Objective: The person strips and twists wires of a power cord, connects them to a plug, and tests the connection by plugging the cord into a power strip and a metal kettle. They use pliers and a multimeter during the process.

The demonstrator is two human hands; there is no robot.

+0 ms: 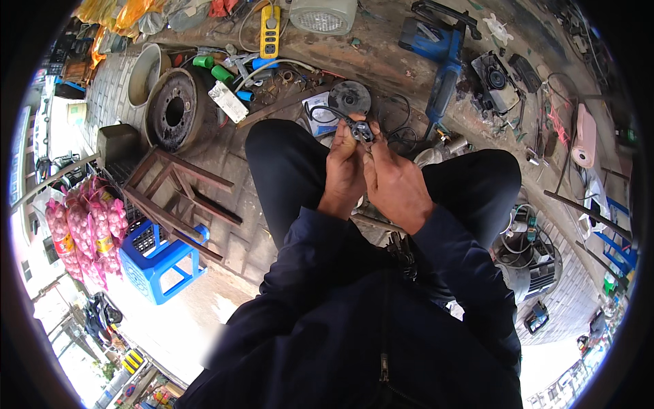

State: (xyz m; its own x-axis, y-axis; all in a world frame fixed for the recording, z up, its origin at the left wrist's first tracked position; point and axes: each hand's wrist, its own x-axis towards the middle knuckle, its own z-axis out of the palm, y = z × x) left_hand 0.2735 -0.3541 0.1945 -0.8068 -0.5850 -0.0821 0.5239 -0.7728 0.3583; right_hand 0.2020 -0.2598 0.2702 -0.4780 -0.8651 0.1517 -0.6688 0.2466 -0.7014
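My left hand [345, 165] is closed around a small dark part [362, 131] with grey metal on it, holding it up between my knees. A black cable [330, 109] loops away from that part to the left. My right hand [398, 183] is closed too, its thumb and fingers pinched right at the lower edge of the part. Whatever is pinched there is mostly hidden by the fingers. Just beyond the hands lies a round dark disc [349, 97], with a printed sheet [319, 114] partly under it.
Left are a rusty wheel rim [155, 112], a brown wooden frame [153, 185], a blue stool [153, 269] and pink net bags [75, 228]. Ahead lie a yellow power strip [270, 42] and blue tool [443, 85]. A motor [538, 269] stands right.
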